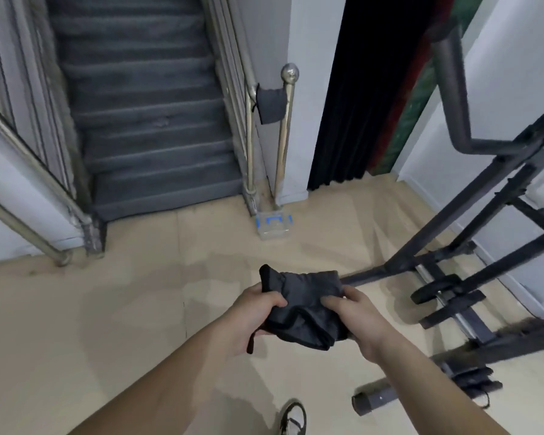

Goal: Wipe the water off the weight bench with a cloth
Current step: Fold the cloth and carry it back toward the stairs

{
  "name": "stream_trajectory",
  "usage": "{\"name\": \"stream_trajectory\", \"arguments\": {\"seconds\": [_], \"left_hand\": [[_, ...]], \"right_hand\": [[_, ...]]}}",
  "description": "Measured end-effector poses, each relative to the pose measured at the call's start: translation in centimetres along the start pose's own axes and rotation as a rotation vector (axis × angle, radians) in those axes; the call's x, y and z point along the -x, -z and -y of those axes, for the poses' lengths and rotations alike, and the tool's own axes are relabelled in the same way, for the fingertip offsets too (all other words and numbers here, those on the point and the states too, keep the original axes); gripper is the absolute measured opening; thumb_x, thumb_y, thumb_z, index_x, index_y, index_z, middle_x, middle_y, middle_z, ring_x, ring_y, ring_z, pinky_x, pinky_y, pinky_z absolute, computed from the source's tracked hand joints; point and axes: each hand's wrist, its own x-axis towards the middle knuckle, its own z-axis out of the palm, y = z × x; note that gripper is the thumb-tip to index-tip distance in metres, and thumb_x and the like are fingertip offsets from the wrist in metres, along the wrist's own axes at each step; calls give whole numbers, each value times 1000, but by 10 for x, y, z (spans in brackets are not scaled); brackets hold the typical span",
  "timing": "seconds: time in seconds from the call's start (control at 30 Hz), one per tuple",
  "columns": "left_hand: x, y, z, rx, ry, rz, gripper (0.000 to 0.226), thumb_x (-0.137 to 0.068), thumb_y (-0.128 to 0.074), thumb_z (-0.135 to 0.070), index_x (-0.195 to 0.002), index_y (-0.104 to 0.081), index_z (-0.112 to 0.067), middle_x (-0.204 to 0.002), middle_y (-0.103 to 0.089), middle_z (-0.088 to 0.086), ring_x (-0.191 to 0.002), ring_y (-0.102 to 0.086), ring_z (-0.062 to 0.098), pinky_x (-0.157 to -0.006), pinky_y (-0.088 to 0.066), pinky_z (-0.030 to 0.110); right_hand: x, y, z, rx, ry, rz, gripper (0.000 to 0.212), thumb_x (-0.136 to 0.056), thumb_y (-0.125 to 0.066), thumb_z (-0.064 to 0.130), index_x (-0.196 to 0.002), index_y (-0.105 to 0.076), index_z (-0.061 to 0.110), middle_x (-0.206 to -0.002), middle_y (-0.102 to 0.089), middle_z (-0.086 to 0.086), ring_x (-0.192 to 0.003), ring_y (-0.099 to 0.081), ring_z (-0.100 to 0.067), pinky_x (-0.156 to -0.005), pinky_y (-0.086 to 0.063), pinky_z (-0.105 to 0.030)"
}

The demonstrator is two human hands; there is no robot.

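Holding a dark grey cloth (302, 306) in both hands, person stands centre frame, arms coming in from the bottom edge. Left hand (252, 318) grips the cloth's left side, fingers (275, 301) curled over the top of the fabric, clenched on it. Right hand (355, 318) grips the right side, fingers pressed into the folds, also clenched on it. Cloth is bunched between the two hands, held up off the floor (107, 324), a thin dark strap hanging from its lower left edge

Weight bench frame (471, 240) sits at right of frame: dark metal tubes running diagonally from lower centre up to the right edge, one bent tube reaching toward the top right. Padded surface not clearly visible, so can't tell where any water lies. Cloth is near the frame's lower bar, not touching it as far as I can see. Weight plates on a bar (437, 290) lie on the floor under the frame

Upper left to centre: grey stairs (148, 120) with metal handrails. A second dark cloth (272, 105) hangs on the rail by the ball-topped post (285, 136). Clear plastic box with blue clips (274, 226) on the floor at the post's foot. Black curtain (358, 89) top centre-right. One shoe (292, 417) at bottom edge
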Motion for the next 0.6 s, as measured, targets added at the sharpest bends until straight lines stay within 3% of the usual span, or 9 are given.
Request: {"name": "stream_trajectory", "arguments": {"seconds": [0.1, 0.2, 0.27, 0.37, 0.5, 0.6], "left_hand": [[-49, 24, -43, 80, -44, -37, 37, -88, -61, -4, -117, -70, -26, -107, -80, 7, -99, -77, 28, -75, -65, 39], [-89, 51, -80, 170, -49, -68, 35, -92, -58, -2, -117, -70, -24, -109, -80, 8, -101, -76, 29, -75, -65, 38], [-126, 71, -109, 220, -44, -53, 32, -94, -57, -3, -117, -70, -21, -107, -81, 8, -97, -78, 28, -74, -64, 39], [-205, 102, -148, 196, -35, -81, 31, -92, -60, -5, -118, -69, -21, -108, -80, 9, -97, -78, 30, -76, -64, 42], [-334, 139, -201, 132, 0, -29, 35, -90, -60, -3, -118, -68, -22, -112, -78, 11, -103, -75, 33, -78, -64, 43], [-431, 157, -228, 88, 44, 19, 38, -89, -60, 0, -117, -68, -24, -113, -77, 9, -102, -75, 31, -78, -64, 41]], "right_hand": [[-66, -17, 52, 69, -5, 79, 37, -80, -67, 6, -114, -68, 21, -105, -80, -8, -97, -75, -30, -91, -62, -49], [-112, -42, 101, 85, -45, 116, 43, -81, -60, -2, -116, -68, 21, -93, -77, -8, -78, -70, -28, -72, -57, -41], [-158, -60, 130, 84, -68, 110, 43, -81, -57, -2, -114, -70, 23, -84, -77, -7, -71, -65, -28, -70, -49, -40], [-235, -85, 166, 87, -102, 62, 35, -83, -58, -1, -109, -72, 19, -75, -77, -4, -61, -67, -26, -70, -49, -37], [-360, -113, 201, 53, -97, -62, 23, -83, -62, -8, -102, -71, 1, -74, -74, -12, -67, -66, -32, -64, -52, -38], [-448, -127, 214, 14, -112, -156, 22, -84, -61, -9, -101, -68, 3, -78, -72, -14, -66, -65, -31, -61, -53, -36]]}}
